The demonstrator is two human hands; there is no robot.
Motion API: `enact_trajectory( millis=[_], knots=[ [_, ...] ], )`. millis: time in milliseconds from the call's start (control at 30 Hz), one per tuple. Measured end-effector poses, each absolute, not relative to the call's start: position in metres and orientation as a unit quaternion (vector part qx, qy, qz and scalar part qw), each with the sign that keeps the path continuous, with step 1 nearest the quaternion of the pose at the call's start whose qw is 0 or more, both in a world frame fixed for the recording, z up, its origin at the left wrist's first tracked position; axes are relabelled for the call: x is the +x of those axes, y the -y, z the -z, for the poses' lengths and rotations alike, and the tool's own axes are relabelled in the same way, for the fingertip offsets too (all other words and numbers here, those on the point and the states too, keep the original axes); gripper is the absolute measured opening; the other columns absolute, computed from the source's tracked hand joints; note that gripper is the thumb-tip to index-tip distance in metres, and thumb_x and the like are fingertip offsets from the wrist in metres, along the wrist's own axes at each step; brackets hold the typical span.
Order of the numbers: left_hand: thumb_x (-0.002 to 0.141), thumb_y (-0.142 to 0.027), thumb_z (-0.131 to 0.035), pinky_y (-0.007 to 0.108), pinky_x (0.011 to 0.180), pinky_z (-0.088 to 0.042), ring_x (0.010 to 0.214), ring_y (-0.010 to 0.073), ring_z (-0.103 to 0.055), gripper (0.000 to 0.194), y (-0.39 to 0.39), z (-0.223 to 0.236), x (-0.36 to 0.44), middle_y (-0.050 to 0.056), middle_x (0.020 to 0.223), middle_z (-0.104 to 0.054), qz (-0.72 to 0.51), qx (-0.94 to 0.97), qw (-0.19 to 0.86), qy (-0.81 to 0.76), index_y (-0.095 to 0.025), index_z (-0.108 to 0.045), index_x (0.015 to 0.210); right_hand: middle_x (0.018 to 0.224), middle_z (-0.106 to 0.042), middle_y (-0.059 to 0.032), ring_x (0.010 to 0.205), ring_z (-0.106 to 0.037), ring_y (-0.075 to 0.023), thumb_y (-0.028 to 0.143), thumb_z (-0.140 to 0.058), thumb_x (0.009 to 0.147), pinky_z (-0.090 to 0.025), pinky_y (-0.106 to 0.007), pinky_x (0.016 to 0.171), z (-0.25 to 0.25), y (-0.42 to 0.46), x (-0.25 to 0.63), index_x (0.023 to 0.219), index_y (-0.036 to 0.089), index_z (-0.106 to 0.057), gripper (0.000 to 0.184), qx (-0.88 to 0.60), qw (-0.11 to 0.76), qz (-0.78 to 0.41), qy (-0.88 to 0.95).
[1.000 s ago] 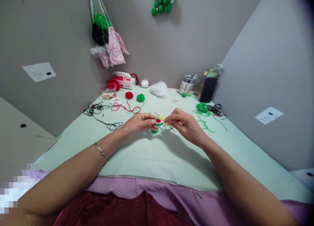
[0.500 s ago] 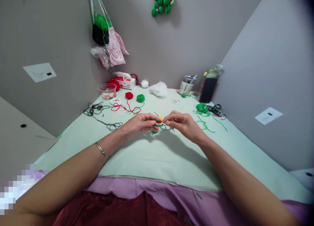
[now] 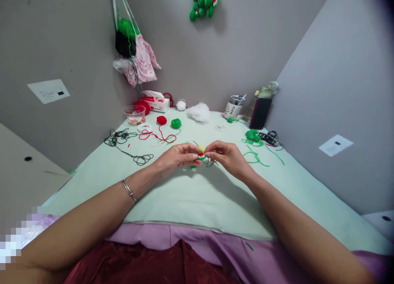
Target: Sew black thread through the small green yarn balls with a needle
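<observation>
Over the middle of the table, my left hand pinches a small crocheted piece in green, red and white between thumb and fingers. Its far side is partly covered by my fingers. My right hand is closed at the piece's right edge, its fingertips around what looks like a crochet hook with a yellow grip. The hook's thin grey shaft points up and left behind the piece. Dark yarn dangles below my right fingertips. A bit of green yarn shows under my left hand.
Red and green yarn balls lie beyond my left hand, with tangled black yarn farther left. White stuffing, a tissue box, a pen tin and a phone stand along the back. Green crocheted pieces lie right.
The crocheted piece has shifted slightly right and turned, showing more of its white stitches. Both hands keep their grip and have come a little closer together.
</observation>
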State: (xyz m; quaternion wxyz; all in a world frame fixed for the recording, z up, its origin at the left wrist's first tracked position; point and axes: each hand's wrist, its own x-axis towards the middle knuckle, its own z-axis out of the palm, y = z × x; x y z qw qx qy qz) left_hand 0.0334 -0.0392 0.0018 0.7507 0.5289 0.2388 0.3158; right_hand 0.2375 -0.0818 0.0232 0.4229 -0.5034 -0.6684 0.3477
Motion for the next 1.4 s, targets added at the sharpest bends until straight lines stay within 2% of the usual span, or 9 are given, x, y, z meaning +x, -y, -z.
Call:
enact_trajectory(
  millis=[167, 400, 533, 700, 833, 1000, 1133, 1267, 1400],
  knots=[
    [0.074, -0.023, -0.079, 0.037, 0.089, -0.051, 0.075, 0.0143, -0.069, 0.023, 0.04, -0.003, 0.035, 0.002, 0.084, -0.068, -0.354, 0.511, 0.742, -0.252, -0.013, -0.064, 0.089, 0.086, -0.068, -0.0046, 0.074, -0.062, -0.0145, 0.025, -0.059, 0.09, -0.048, -0.027, 0.068, -0.021, 0.095, 0.225, 0.095, 0.018, -0.067, 0.012, -0.483, 0.423, -0.192, 0.743],
    [0.073, -0.028, -0.079, 0.036, 0.087, -0.051, 0.078, 0.0153, -0.069, 0.025, 0.04, 0.005, 0.037, 0.003, 0.083, -0.067, -0.346, 0.547, 0.717, -0.259, -0.014, -0.062, 0.085, 0.088, -0.069, -0.0068, 0.074, -0.063, -0.0143, 0.023, -0.046, 0.099, -0.043, -0.024, 0.063, -0.015, 0.1, 0.22, 0.096, 0.02, -0.067, 0.021, -0.465, 0.291, 0.032, 0.836],
    [0.073, -0.027, -0.079, 0.034, 0.082, -0.051, 0.075, 0.0149, -0.069, 0.024, 0.041, 0.006, 0.039, 0.001, 0.079, -0.066, -0.345, 0.572, 0.688, -0.284, -0.015, -0.061, 0.083, 0.099, -0.07, -0.0073, 0.074, -0.064, -0.0127, 0.026, -0.05, 0.098, -0.046, -0.024, 0.063, -0.025, 0.105, 0.217, 0.094, 0.021, -0.066, 0.017, -0.439, 0.39, -0.042, 0.808],
    [0.071, -0.019, -0.075, 0.034, 0.081, -0.052, 0.07, 0.0144, -0.068, 0.019, 0.032, 0.002, 0.035, 0.0, 0.075, -0.065, -0.38, 0.551, 0.667, -0.328, -0.015, -0.059, 0.079, 0.066, -0.065, 0.001, 0.047, -0.056, -0.0102, 0.036, -0.051, 0.098, -0.04, -0.022, 0.043, -0.063, 0.118, 0.235, 0.089, 0.021, -0.054, 0.017, -0.369, 0.516, -0.363, 0.683],
    [0.07, -0.019, -0.075, 0.034, 0.081, -0.053, 0.07, 0.0152, -0.07, 0.019, 0.018, 0.003, 0.027, 0.0, 0.073, -0.065, -0.423, 0.543, 0.633, -0.354, -0.015, -0.059, 0.08, 0.045, -0.04, 0.0098, 0.033, -0.027, -0.0045, 0.031, -0.07, 0.086, -0.02, -0.017, 0.033, -0.095, 0.128, 0.281, 0.083, 0.021, -0.056, 0.018, -0.284, 0.637, -0.413, 0.586],
    [0.069, -0.02, -0.076, 0.033, 0.081, -0.053, 0.072, 0.0161, -0.071, 0.022, 0.007, 0.007, 0.021, -0.001, 0.075, -0.066, -0.448, 0.537, 0.621, -0.353, -0.015, -0.058, 0.081, 0.04, -0.016, 0.015, 0.031, -0.005, -0.0027, 0.031, -0.082, 0.074, -0.015, -0.017, 0.031, -0.103, 0.135, 0.322, 0.074, 0.023, -0.048, 0.035, -0.229, 0.722, -0.406, 0.512],
    [0.069, -0.023, -0.078, 0.035, 0.086, -0.053, 0.074, 0.0161, -0.071, 0.025, 0.008, 0.006, 0.021, -0.002, 0.075, -0.065, -0.445, 0.524, 0.647, -0.329, -0.014, -0.058, 0.082, 0.034, -0.027, 0.0122, 0.029, -0.018, -0.0036, 0.044, -0.075, 0.079, -0.019, -0.02, 0.036, -0.095, 0.135, 0.318, 0.07, 0.024, -0.052, 0.032, -0.284, 0.609, -0.399, 0.624],
    [0.069, -0.022, -0.08, 0.037, 0.093, -0.051, 0.079, 0.0155, -0.07, 0.028, 0.012, 0.003, 0.021, 0.0, 0.081, -0.067, -0.442, 0.509, 0.674, -0.302, -0.014, -0.059, 0.085, 0.063, -0.065, -0.0018, 0.05, -0.054, -0.0099, 0.047, -0.06, 0.091, -0.039, -0.025, 0.049, -0.085, 0.122, 0.294, 0.083, 0.02, -0.068, 0.029, -0.401, 0.274, -0.402, 0.777],
    [0.071, -0.022, -0.08, 0.038, 0.097, -0.049, 0.084, 0.0156, -0.07, 0.027, 0.013, 0.001, 0.02, 0.0, 0.085, -0.067, -0.44, 0.509, 0.681, -0.289, -0.015, -0.06, 0.087, 0.099, -0.07, -0.0077, 0.075, -0.063, -0.0161, 0.032, -0.048, 0.097, -0.043, -0.028, 0.063, -0.055, 0.096, 0.281, 0.099, 0.021, -0.07, 0.025, -0.563, 0.173, -0.096, 0.802]
  ],
)
